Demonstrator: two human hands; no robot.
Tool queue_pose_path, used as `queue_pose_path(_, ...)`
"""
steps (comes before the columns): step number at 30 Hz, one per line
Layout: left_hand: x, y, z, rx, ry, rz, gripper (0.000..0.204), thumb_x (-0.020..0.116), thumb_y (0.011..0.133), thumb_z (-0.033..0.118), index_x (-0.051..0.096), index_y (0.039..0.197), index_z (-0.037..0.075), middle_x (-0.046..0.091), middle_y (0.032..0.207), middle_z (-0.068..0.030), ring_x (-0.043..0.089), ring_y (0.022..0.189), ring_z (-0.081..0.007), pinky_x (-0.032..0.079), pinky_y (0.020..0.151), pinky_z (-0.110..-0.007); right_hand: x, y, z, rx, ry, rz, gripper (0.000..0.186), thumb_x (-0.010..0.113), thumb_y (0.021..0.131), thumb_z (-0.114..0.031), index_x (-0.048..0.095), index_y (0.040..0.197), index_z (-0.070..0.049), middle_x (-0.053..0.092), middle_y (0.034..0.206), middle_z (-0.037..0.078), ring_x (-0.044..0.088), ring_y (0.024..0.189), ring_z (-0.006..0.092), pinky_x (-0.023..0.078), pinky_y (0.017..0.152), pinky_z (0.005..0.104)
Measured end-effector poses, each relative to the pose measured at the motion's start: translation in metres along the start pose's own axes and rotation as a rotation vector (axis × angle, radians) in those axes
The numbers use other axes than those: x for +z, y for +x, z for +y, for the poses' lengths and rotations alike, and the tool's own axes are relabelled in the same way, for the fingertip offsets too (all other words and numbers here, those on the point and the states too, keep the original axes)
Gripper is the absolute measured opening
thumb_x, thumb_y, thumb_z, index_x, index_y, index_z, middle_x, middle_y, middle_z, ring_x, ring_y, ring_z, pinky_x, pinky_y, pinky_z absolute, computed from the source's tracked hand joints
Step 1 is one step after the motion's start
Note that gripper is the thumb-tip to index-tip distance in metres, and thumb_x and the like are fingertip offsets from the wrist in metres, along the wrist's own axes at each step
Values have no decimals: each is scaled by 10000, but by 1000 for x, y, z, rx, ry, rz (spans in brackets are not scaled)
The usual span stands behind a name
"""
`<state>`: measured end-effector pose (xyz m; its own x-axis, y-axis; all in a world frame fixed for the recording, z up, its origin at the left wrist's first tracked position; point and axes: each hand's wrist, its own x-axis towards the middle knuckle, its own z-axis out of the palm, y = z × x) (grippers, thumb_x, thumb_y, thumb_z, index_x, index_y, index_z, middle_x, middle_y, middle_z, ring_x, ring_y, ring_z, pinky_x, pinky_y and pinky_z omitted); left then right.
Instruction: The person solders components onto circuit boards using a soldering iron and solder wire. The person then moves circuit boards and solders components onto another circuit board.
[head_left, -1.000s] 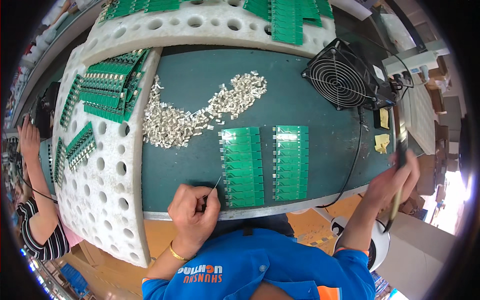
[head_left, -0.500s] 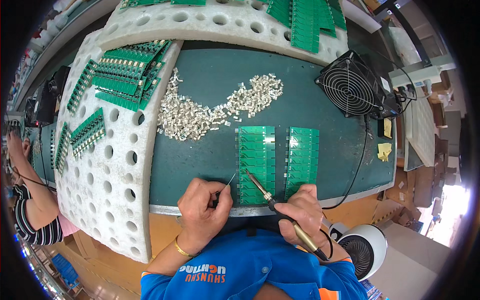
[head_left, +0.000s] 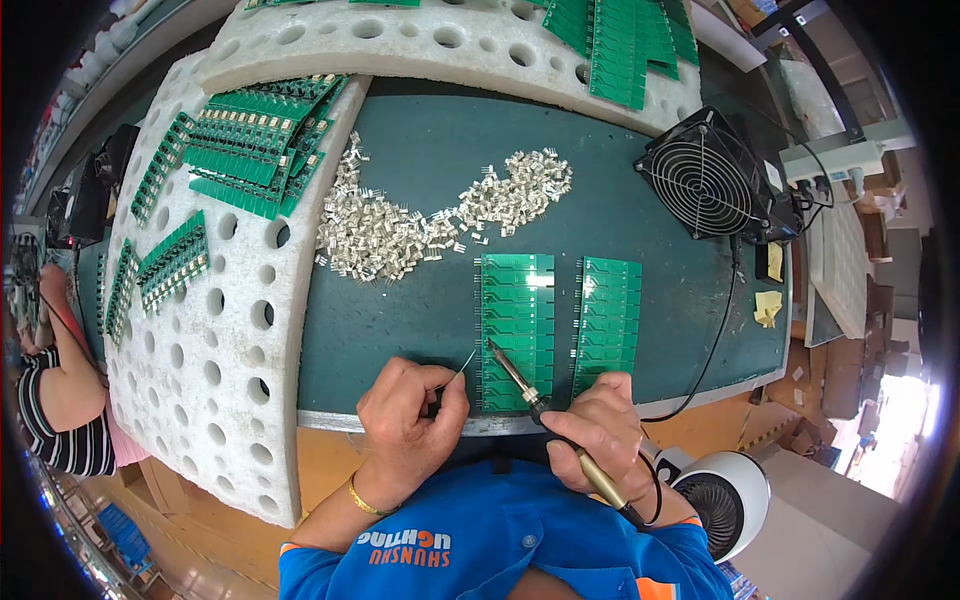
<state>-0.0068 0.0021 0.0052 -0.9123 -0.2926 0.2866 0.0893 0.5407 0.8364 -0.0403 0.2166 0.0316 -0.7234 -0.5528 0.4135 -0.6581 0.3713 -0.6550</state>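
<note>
My left hand [head_left: 410,415] pinches a thin solder wire [head_left: 469,358] beside the left edge of the left green circuit-board panel [head_left: 518,305]. My right hand [head_left: 600,440] grips a soldering iron [head_left: 521,384], its tip on that panel's left part, close to the wire's end; whether they touch I cannot tell. A second green panel [head_left: 607,315] lies to the right, with small white pieces along its left edge. A loose heap of small white connectors [head_left: 378,235] spreads behind the panels.
Perforated white foam boards [head_left: 205,370] on the left and back hold stacked circuit boards [head_left: 250,140]. A black fan [head_left: 697,172] stands right, its cable across the mat [head_left: 420,130]. A white floor fan [head_left: 728,503] is below. A co-worker's arm [head_left: 70,375] is far left.
My right hand has come leftward from the mat's right edge, bringing the iron's tip down to the left panel, and has held nearly still there since. The co-worker's arm has lowered.
</note>
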Motion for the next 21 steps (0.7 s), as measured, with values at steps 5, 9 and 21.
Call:
queue_pose_path(5, 1, -1, -1, 2, -22, 3, 146, 757, 747, -47, 646, 769, 45, 507, 660, -25, 428, 497, -89, 325, 449, -250, -3, 3, -3, 25, 8, -11, 284, 751, 760, -127, 678, 1028, -69, 631, 709, 16, 577, 624, 200, 405, 732, 379)
queue_pose_path(9, 1, -1, 0, -3, -23, 4, 146, 757, 750, -45, 645, 773, 45, 503, 661, -23, 422, 498, -88, 321, 449, -249, -3, 2, -3, 12, -19, -15, 288, 741, 772, -125, 670, 1046, -70, 629, 718, 16, 572, 621, 199, 405, 715, 378)
queue_pose_path(21, -1, -1, 1, -8, -5, -19, 141, 751, 763, -46, 646, 777, 48, 511, 669, -19, 413, 518, -90, 319, 458, -249, -15, -10, -1, 38, -82, 84, 234, 704, 844, -167, 656, 1062, -94, 594, 692, -5, 547, 611, 184, 403, 697, 380)
